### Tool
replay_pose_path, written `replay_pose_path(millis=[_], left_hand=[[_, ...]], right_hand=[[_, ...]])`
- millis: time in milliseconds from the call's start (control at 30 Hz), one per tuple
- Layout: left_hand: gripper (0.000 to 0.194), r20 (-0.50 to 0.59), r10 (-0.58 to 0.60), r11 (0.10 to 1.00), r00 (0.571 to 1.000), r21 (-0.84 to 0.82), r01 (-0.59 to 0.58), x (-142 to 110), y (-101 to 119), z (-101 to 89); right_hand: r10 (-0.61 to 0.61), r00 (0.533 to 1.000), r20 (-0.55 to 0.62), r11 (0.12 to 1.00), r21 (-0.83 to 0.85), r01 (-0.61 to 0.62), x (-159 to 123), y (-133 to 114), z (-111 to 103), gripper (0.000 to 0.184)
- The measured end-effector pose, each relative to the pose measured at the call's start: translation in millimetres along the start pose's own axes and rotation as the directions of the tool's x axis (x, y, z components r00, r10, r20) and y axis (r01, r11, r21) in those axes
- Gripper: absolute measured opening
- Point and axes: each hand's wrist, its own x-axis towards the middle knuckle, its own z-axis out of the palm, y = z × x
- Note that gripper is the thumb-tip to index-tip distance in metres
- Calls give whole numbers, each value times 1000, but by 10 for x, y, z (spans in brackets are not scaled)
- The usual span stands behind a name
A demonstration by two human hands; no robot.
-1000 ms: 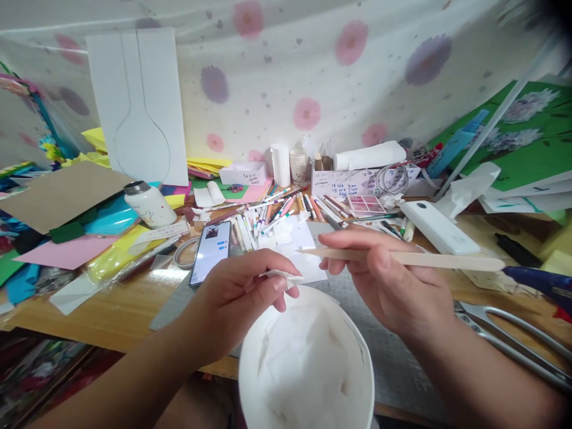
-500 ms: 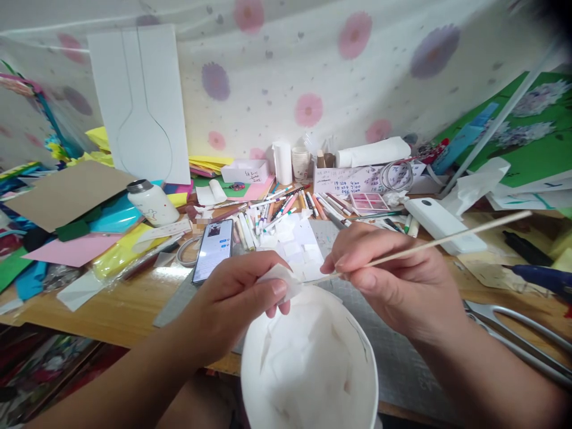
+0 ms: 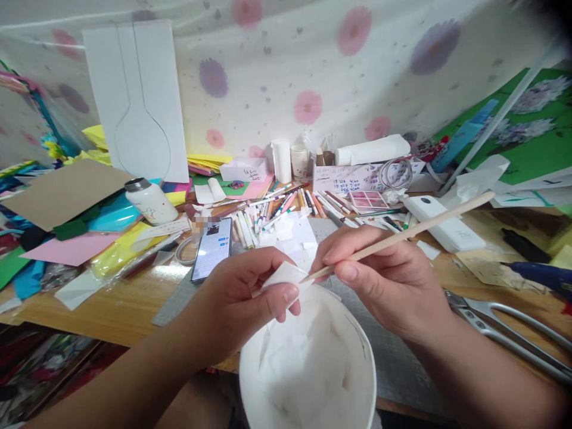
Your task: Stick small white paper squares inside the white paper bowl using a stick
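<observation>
Between thumb and fingers, my left hand (image 3: 250, 298) pinches a small piece of white paper (image 3: 286, 275). My right hand (image 3: 379, 274) grips a thin, pale wooden stick (image 3: 415, 231) like a pen, its pointed end touching or very close to the paper's right side. Below both hands is a large white bowl-shaped container (image 3: 313, 363), its open mouth facing me and a few brownish marks on the inner wall. Behind the hands, small white paper pieces (image 3: 292, 229) lie on the table.
A phone (image 3: 212, 250) lies left of my hands, near a white bottle (image 3: 151, 201). Many marker pens (image 3: 250, 229) are scattered behind. Scissors (image 3: 504, 325) rest beside my right forearm on the wooden table (image 3: 111, 313), by a grey cutting mat (image 3: 406, 357). A white power bank (image 3: 444, 223) sits farther back.
The stick has turned so that its broader side shows, and its far end has come inward. The paper has tilted in my left hand, and the stick's tip is at its edge.
</observation>
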Motion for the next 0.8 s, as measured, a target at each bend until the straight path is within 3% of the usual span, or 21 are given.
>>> replay_pose_path(millis=[367, 800], left_hand=[[30, -6, 30, 999, 1000, -36, -30, -12, -44, -22], [29, -10, 26, 999, 1000, -29, -26, 17, -23, -21]], right_hand=[[-7, 1000, -14, 992, 126, 9, -25, 21, -10, 13], [1, 1000, -11, 994, 114, 0, -28, 2, 5, 13]])
